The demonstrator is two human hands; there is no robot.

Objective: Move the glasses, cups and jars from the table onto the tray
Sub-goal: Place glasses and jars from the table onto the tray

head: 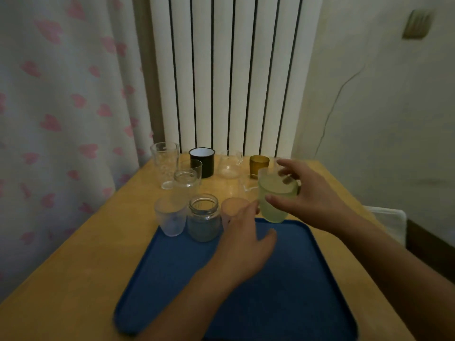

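Note:
A blue tray (270, 291) lies on the wooden table (81, 254). Along its far edge stand a frosted clear cup (171, 219), a glass jar (203, 217) and a frosted pink cup (234, 207). My left hand (246, 239) is at the pink cup with its fingers around the cup's near side. My right hand (312, 193) grips a frosted green cup (274, 200) and holds it just above the tray's far right corner. Farther back on the table stand a tall clear glass (165, 163), a small jar (186, 180), a black mug (202, 161), a glass pitcher (230, 164) and an amber cup (259, 163).
A white radiator (231, 75) rises behind the table. A curtain with pink hearts (61, 107) hangs at the left. A wall with a thin cable (337, 102) is at the right. A white object (391, 217) sits beyond the table's right edge.

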